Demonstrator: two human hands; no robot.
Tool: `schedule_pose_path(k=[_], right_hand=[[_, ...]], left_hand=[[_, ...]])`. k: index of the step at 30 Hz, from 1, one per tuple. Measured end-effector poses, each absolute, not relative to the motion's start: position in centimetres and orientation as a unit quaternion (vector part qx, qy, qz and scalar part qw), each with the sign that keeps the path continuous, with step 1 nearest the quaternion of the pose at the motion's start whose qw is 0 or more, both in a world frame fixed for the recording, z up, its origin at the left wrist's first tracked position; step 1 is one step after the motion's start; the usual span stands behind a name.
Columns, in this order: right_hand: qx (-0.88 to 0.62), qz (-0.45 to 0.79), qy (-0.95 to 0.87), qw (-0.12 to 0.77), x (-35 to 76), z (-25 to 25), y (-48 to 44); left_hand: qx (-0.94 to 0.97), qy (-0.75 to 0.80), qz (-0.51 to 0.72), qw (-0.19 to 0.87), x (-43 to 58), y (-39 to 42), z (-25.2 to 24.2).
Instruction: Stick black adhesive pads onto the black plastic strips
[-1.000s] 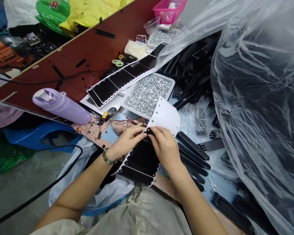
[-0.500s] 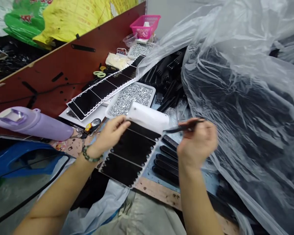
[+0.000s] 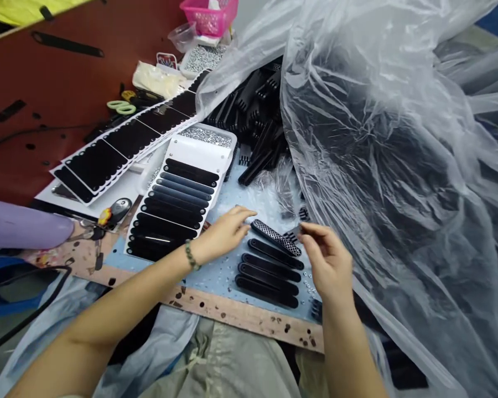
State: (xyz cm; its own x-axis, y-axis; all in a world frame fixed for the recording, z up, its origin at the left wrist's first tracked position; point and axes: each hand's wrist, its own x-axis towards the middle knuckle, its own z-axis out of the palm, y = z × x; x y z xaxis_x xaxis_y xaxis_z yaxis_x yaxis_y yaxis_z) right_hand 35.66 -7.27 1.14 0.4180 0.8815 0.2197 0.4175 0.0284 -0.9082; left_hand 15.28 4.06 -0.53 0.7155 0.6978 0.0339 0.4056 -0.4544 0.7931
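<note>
My left hand (image 3: 226,233), a green bead bracelet at its wrist, is open with fingers stretched out, just left of a patterned black strip (image 3: 276,237). The thumb and fingertips of my right hand (image 3: 328,260) are pinched at the end of a small black toothed piece (image 3: 291,235). Several plain black strips (image 3: 269,267) lie side by side below the patterned one. Left of my hands, a white-edged sheet (image 3: 197,153) bearing rows of black strips rests partly over a tray of small silvery pieces (image 3: 205,135).
A long sheet of black strips (image 3: 116,143) lies at the left, near green-handled scissors (image 3: 122,107) and a purple bottle (image 3: 25,224). Black toothed parts (image 3: 253,110) are heaped at the back. Clear plastic film (image 3: 377,138) covers the right side. A pink basket (image 3: 211,19) stands behind.
My left hand has let go of the strip sheet, which now lies on the tray and table, and has moved right. My right hand has moved lower. The view has shifted right.
</note>
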Motion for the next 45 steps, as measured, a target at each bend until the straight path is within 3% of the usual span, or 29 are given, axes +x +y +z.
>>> schedule_pose_path(k=[4, 10, 17, 26, 33, 40, 45], right_hand=[[-0.663, 0.186, -0.592, 0.419, 35.5, 0.2, -7.0], [-0.633, 0.176, -0.684, 0.317, 34.3, -1.7, -5.4], [-0.605, 0.170, -0.736, 0.250, 33.0, -2.8, -4.0], [-0.621, 0.145, -0.743, 0.203, 32.2, -1.6, -4.0], [-0.643, 0.132, -0.736, 0.166, 32.1, -0.6, -5.0], [-0.685, 0.180, -0.671, 0.220, 34.1, -0.7, -6.8], [-0.704, 0.183, -0.654, 0.209, 33.8, -0.6, -6.8]], left_hand=[[0.797, 0.342, 0.169, 0.469, 17.4, 4.0, -3.6], [0.676, 0.367, 0.160, 0.618, 15.3, 3.0, -4.2], [0.606, 0.350, 0.199, 0.686, 15.1, 2.8, -5.5], [0.641, 0.324, 0.214, 0.662, 15.1, 3.1, -3.9], [0.621, 0.393, 0.221, 0.641, 15.8, 2.3, -4.0], [0.682, 0.400, 0.206, 0.577, 15.6, 1.7, -3.3], [0.711, 0.379, 0.208, 0.554, 15.9, 1.5, -3.3]])
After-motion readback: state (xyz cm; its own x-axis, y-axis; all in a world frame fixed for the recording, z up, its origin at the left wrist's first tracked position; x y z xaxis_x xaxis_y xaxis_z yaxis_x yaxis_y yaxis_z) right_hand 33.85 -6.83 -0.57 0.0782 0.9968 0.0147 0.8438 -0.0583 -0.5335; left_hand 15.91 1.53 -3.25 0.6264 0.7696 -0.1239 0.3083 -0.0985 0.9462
